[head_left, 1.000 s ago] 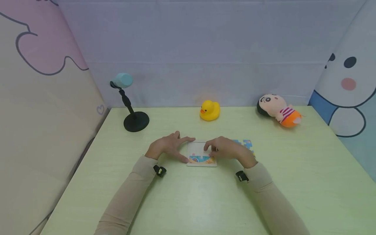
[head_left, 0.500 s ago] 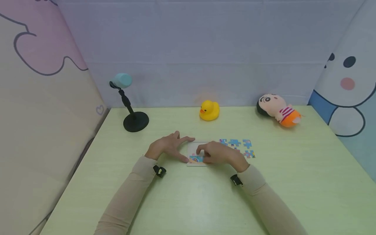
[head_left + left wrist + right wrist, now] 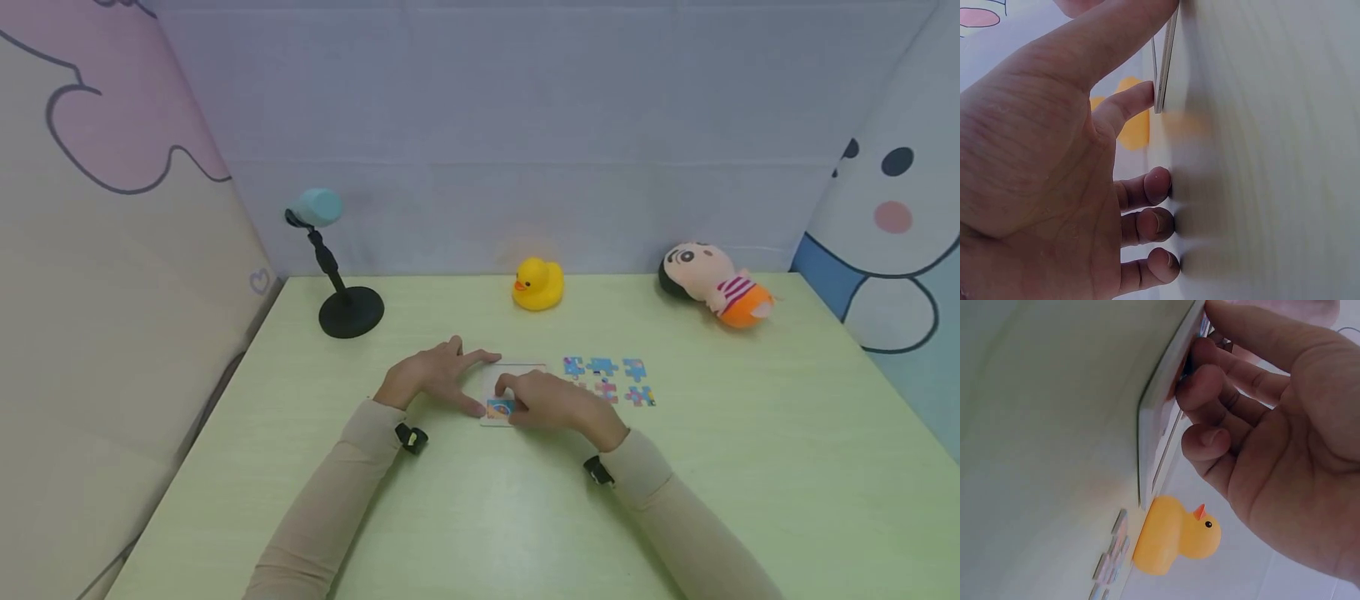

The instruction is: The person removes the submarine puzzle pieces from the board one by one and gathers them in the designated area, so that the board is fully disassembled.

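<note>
A shallow white puzzle tray (image 3: 517, 368) lies mid-table, with joined blue-and-orange puzzle pieces (image 3: 497, 409) along its near side. My left hand (image 3: 442, 372) spreads thumb and index finger to the tray's left corners. In the left wrist view its other fingertips (image 3: 1157, 225) touch the tabletop, beside the tray's thin edge (image 3: 1165, 69). Over the tray's near right part, my right hand (image 3: 557, 402) has curled fingers, thumb and index finger pinching at a puzzle piece largely hidden beneath them. The right wrist view shows its fingertips (image 3: 1200, 387) right at the tray's surface.
Several loose puzzle pieces (image 3: 602, 367) lie in two rows right of the tray. Along the back of the table are a yellow rubber duck (image 3: 542, 285), a plush doll (image 3: 712, 283) and a black stand (image 3: 350, 313) with a light-blue head. A wall rises behind.
My right hand has moved left and slightly nearer across the tray, uncovering more loose pieces on the right and covering the tray's near right part. The left hand keeps its place.
</note>
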`<control>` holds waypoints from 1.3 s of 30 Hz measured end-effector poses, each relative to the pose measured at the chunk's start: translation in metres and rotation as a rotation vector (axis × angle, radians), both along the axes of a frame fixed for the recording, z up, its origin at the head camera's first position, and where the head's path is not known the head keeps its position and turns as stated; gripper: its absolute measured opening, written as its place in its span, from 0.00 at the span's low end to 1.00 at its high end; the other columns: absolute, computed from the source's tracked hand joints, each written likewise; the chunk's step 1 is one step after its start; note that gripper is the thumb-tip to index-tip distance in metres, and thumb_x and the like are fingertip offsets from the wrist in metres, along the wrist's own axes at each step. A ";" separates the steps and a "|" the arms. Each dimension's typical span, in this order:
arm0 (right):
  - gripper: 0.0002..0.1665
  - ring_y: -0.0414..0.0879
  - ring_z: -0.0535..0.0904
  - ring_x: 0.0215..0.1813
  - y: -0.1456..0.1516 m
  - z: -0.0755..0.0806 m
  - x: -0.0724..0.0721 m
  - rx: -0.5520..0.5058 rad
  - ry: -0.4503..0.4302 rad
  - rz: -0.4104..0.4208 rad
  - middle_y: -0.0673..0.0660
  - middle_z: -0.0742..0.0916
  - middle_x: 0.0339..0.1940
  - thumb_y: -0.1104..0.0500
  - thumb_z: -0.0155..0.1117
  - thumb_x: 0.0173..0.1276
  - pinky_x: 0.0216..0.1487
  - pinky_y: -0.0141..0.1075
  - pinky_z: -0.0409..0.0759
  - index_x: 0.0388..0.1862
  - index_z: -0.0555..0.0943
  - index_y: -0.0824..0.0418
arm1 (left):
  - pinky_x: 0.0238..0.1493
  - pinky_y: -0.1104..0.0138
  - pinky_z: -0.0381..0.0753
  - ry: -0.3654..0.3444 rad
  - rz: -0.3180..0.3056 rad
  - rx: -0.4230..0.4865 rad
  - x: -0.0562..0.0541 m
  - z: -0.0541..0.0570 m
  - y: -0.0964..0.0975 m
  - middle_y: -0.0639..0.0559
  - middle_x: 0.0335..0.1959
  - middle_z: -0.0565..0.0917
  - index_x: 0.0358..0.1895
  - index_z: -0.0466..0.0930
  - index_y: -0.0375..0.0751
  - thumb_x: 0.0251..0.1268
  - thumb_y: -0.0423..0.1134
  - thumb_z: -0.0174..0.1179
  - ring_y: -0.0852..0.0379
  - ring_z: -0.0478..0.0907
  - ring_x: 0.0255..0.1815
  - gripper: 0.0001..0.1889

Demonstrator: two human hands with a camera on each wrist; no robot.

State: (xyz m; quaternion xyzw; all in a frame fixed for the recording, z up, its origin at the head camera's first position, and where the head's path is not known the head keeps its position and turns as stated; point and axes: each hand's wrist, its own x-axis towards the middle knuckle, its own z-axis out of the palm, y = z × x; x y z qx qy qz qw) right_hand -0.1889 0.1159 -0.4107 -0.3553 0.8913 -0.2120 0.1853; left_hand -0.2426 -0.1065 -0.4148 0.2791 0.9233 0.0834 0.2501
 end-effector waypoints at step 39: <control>0.12 0.42 0.65 0.23 -0.008 -0.001 0.006 -0.011 0.032 -0.061 0.50 0.71 0.21 0.62 0.59 0.76 0.28 0.34 0.65 0.51 0.67 0.60 | 0.36 0.62 0.71 0.004 0.009 -0.011 -0.001 -0.003 0.000 0.47 0.47 0.65 0.76 0.56 0.74 0.49 0.71 0.69 0.51 0.69 0.44 0.49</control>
